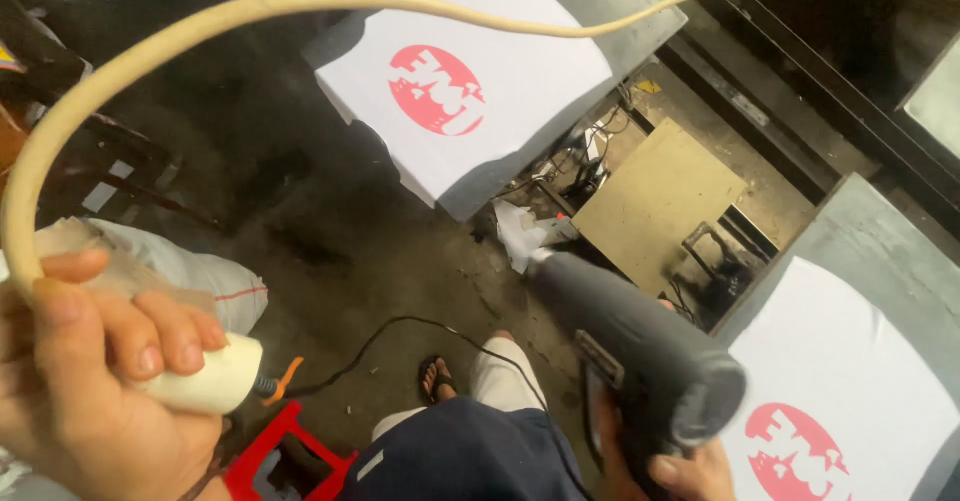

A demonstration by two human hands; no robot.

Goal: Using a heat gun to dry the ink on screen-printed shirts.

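Head view, looking down. Left hand (85, 381) closed, fingers (165, 336) wrapped around a cream plug (210, 381) on a thick cream cable (120, 61) looping overhead. Right hand (670, 471) gripping a grey heat gun (630, 346), nozzle aimed toward the floor between two white shirts with red prints: far shirt (470, 91), near shirt (840, 391).

Two white shirts with red round prints, one at 12 o'clock (470, 101), one at 4 o'clock (840, 401); one grey heat gun (640, 351); one cream hose (130, 61); one red stool (262, 456); one sandalled foot (437, 378)
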